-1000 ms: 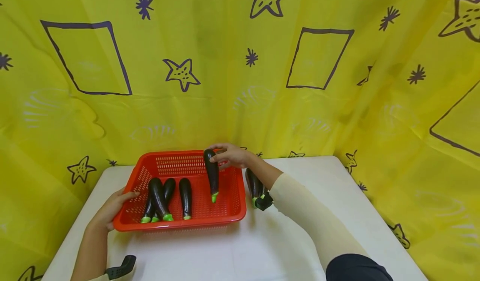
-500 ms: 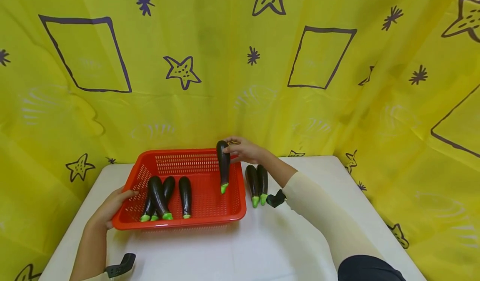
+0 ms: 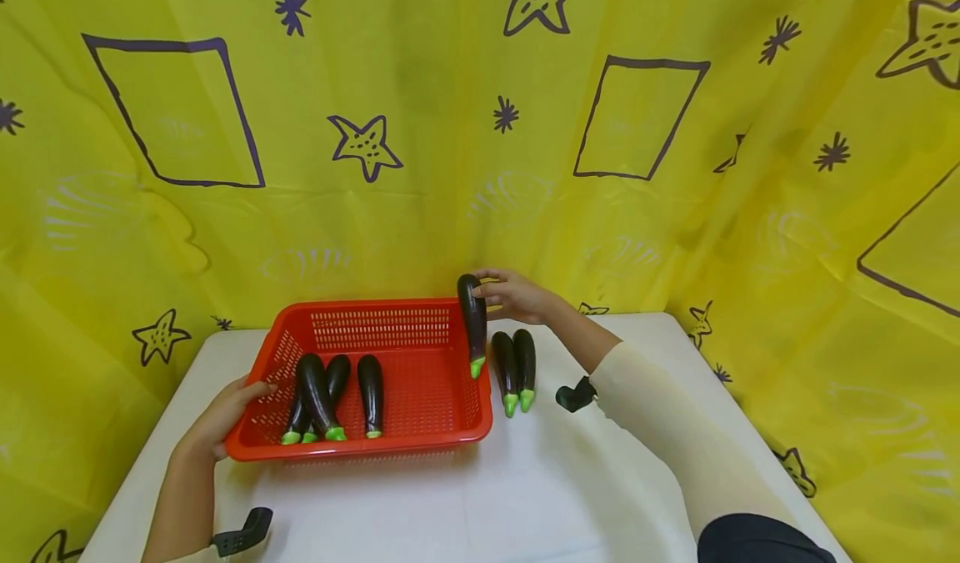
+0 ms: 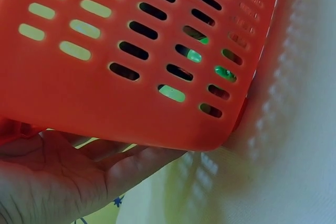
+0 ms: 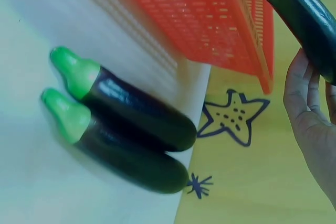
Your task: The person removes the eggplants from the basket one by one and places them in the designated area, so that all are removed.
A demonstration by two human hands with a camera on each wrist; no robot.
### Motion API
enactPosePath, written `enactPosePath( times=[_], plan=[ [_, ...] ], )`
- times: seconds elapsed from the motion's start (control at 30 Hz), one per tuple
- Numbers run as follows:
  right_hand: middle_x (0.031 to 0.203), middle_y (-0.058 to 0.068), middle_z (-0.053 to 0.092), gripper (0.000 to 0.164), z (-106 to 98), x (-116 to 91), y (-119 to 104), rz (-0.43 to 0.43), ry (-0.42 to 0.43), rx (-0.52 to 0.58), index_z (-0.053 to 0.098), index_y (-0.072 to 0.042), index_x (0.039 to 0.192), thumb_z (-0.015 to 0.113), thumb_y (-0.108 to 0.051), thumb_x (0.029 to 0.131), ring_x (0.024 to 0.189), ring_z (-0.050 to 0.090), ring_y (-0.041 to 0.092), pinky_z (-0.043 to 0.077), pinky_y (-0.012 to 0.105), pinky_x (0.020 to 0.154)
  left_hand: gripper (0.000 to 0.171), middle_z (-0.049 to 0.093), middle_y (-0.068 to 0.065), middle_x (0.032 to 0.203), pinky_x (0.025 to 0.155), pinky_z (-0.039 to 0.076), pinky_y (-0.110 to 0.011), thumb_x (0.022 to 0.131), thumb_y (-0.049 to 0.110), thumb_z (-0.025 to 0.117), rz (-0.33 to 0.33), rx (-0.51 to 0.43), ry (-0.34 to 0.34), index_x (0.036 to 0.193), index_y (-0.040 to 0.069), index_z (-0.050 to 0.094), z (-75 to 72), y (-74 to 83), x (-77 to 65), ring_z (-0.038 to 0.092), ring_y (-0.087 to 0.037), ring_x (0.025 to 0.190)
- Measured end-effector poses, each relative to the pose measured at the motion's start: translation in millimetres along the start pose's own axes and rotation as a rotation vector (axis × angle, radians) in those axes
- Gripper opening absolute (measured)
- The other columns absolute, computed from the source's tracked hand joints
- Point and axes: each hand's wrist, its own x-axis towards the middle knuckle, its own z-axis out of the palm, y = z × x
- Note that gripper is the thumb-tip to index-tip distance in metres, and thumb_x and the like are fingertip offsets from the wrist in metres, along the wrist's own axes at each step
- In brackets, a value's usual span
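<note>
My right hand holds a dark purple eggplant by its thick end, over the right rim of the red plastic basket. The green stem of this eggplant points down in the head view. On the left, my left hand grips the basket's side, thumb over the rim. Its fingers reach under the perforated wall in the left wrist view. Inside the basket lie several eggplants, three bunched at the left and a separate eggplant nearer the middle. Two more eggplants lie side by side on the table.
A white table carries everything. Close behind its far edge hangs a yellow curtain printed with stars and frames. A black device is strapped to the left wrist, and another black device juts out at the right wrist.
My right hand has carried the eggplant rightward and slightly up, from above the basket's inside to its right rim. The two table eggplants are now uncovered. My left hand stays put.
</note>
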Motion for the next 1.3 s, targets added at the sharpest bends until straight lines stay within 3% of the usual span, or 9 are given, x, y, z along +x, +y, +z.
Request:
enactPosePath(
  times=[0.17,0.4,0.67,0.93,1.3],
  plan=[
    [0.115,0.007,0.066,0.036,-13,-8,1,0.015,0.037,0.012,0.048,-0.002,0.139,0.051,-0.002,0.103,0.099,0.066,0.024,0.049,0.057,0.106,0.063,0.063,-0.01,0.118,0.083,0.062,-0.052,0.109,0.017,0.038,0.002,0.005,-0.002,0.158,-0.011,0.008,-1.6,-0.6,1.4,0.073,-0.024,0.096],
    [0.132,0.016,0.055,0.048,-33,-21,4,0.019,0.102,0.004,0.038,0.003,0.151,0.049,-0.004,0.104,0.11,0.061,0.029,0.039,0.063,0.114,0.062,0.062,-0.011,0.119,0.082,0.062,-0.052,0.109,0.016,0.039,0.002,0.011,0.006,0.156,-0.012,0.01,-3.9,0.4,2.5,0.073,-0.024,0.096],
    [0.14,0.021,0.049,0.051,-53,-34,16,0.031,0.141,-0.022,0.034,0.005,0.152,0.049,-0.005,0.105,0.112,0.058,0.029,0.039,0.063,0.115,0.063,0.063,-0.01,0.117,0.083,0.062,-0.052,0.109,0.016,0.039,0.005,0.003,0.002,0.157,-0.011,0.01,-4.9,1.8,1.1,0.073,-0.024,0.097],
    [0.143,0.022,0.048,0.047,-65,-50,28,0.041,0.209,-0.018,0.037,0.002,0.151,0.05,-0.008,0.107,0.114,0.058,0.03,0.045,0.056,0.111,0.063,0.064,-0.009,0.115,0.083,0.062,-0.051,0.108,0.016,0.04,0.004,-0.004,0.0,0.156,-0.012,0.01,-4.6,2.3,0.7,0.073,-0.024,0.096],
    [0.131,0.011,0.058,0.052,-81,-66,51,0.058,0.267,-0.02,0.033,0.006,0.155,0.05,-0.009,0.109,0.108,0.062,0.023,0.055,0.041,0.096,0.063,0.063,-0.009,0.118,0.082,0.062,-0.051,0.109,0.016,0.038,-0.006,0.001,-0.003,0.156,-0.014,0.008,-5.0,-2.3,2.4,0.073,-0.023,0.096]
  ],
)
